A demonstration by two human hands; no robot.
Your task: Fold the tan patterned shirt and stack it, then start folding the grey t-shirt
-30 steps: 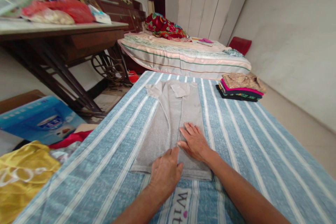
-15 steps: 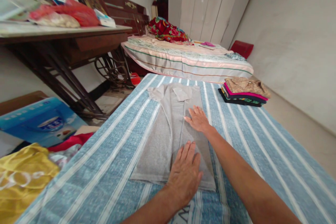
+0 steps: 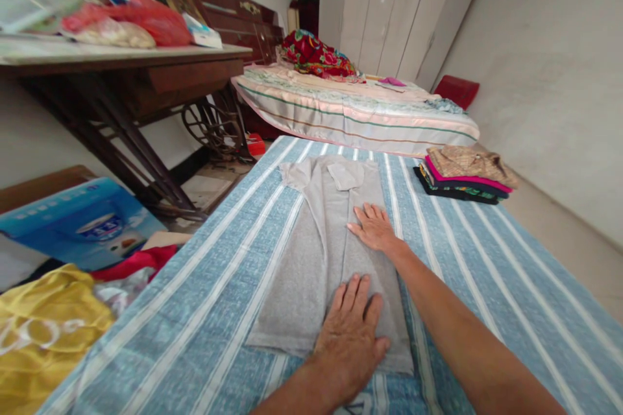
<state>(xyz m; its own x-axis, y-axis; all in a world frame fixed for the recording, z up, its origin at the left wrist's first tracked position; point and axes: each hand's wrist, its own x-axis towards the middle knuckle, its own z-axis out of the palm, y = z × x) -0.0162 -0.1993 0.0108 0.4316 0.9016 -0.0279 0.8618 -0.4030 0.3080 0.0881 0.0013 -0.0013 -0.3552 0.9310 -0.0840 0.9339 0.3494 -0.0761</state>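
Observation:
A grey collared shirt (image 3: 302, 272) lies on the blue striped cloth (image 3: 204, 311), its right side folded inward and a short sleeve spread at the upper left. My left hand (image 3: 350, 331) rests flat on the lower part of the shirt near the hem, fingers stretched out. Farther up, my right hand (image 3: 374, 225) presses flat on the folded right side, fingers apart. Neither hand grips the fabric.
A stack of folded clothes (image 3: 464, 172) sits at the far right of the cloth. Beyond is a bed (image 3: 360, 113). On the left stand a sewing machine table (image 3: 195, 71), a blue box (image 3: 97, 224) and a yellow garment (image 3: 48, 331).
The view has shifted slightly, so most things appear a little to the right. My right hand appears slightly lower along the shirt; both hands stay flat on it.

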